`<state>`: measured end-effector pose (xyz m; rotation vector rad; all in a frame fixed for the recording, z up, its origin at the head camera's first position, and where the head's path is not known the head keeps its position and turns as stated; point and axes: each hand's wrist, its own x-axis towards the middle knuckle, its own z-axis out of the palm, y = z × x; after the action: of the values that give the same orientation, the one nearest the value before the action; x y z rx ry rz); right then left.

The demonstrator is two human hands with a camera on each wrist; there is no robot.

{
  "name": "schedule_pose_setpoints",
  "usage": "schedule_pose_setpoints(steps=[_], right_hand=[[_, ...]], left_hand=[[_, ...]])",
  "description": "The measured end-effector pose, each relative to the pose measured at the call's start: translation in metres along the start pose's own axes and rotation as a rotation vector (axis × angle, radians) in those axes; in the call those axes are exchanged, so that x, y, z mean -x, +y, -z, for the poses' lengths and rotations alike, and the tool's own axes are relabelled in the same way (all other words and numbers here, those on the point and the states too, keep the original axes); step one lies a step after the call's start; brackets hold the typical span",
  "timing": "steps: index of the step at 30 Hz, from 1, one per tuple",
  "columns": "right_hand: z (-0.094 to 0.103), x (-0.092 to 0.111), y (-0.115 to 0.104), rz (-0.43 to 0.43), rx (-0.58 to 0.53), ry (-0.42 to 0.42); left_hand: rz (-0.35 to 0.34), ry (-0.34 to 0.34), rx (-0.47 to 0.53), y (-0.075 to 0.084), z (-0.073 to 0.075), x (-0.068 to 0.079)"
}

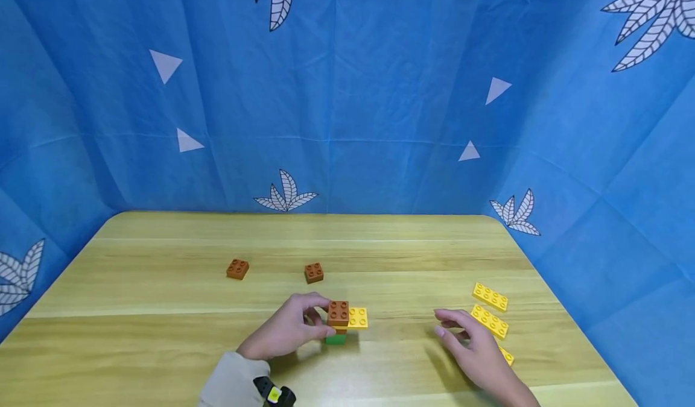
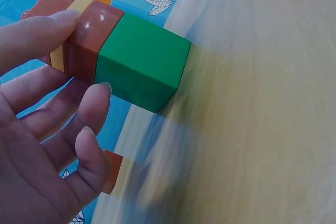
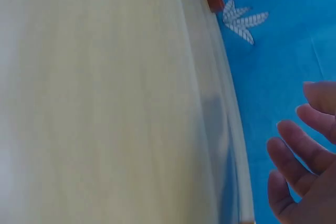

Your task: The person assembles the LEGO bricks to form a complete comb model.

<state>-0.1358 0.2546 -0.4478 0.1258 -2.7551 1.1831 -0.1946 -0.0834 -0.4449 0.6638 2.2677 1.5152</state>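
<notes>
In the head view my left hand [image 1: 290, 330] pinches a small stack of toy building bricks between thumb and fingers. At the stack's base is a green brick [image 2: 142, 59], with a brown brick [image 2: 94, 38] above it. Then comes a yellow brick [image 1: 358, 318] that juts out to the right, and a second brown brick [image 1: 338, 312] tops it. In the left wrist view the thumb lies across the yellow and brown layers. My right hand [image 1: 478, 350] hovers at the right with loosely curled fingers and nothing in it, overlapping the yellow bricks there.
Two loose brown bricks lie farther back, one at the left [image 1: 238, 269] and one behind the stack [image 1: 314, 272]. Three yellow bricks [image 1: 490, 296] line up near the right side of the wooden table [image 1: 163, 347]. A blue patterned cloth [image 1: 369, 93] hangs around the table.
</notes>
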Motion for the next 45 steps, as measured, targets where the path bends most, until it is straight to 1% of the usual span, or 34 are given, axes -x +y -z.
schedule_pose_setpoints(steps=[11, 14, 17, 20, 23, 27, 33, 38, 41, 45], right_hand=[[0.025, 0.011, 0.021, -0.063, 0.129, 0.113], [0.033, 0.013, 0.026, -0.109, 0.164, 0.114], [0.042, 0.014, 0.032, -0.16, 0.196, 0.091], [0.048, 0.014, 0.038, -0.196, 0.224, 0.053], [0.053, 0.016, 0.043, -0.24, 0.23, 0.003], [0.057, 0.02, 0.052, -0.301, 0.232, -0.05], [0.057, 0.019, 0.066, -0.367, 0.244, -0.091], [0.056, 0.019, 0.072, -0.375, 0.256, -0.142], [0.055, 0.019, 0.074, -0.356, 0.265, -0.149], [0.055, 0.019, 0.077, -0.363, 0.281, -0.155]], left_hand=[[-0.001, 0.01, -0.022, 0.004, 0.004, 0.0], [-0.009, 0.016, -0.036, 0.005, 0.006, -0.001], [-0.017, 0.02, -0.044, 0.006, 0.008, -0.001], [-0.02, 0.023, -0.04, 0.006, 0.009, 0.0], [-0.025, 0.02, -0.039, 0.005, 0.007, 0.0], [-0.024, 0.013, -0.027, 0.004, 0.004, 0.0], [-0.004, 0.01, -0.001, 0.004, -0.001, 0.002], [0.005, 0.014, 0.001, 0.002, -0.002, 0.004], [0.014, 0.015, -0.003, 0.001, -0.002, 0.003], [0.006, 0.017, -0.003, 0.0, -0.003, 0.0]])
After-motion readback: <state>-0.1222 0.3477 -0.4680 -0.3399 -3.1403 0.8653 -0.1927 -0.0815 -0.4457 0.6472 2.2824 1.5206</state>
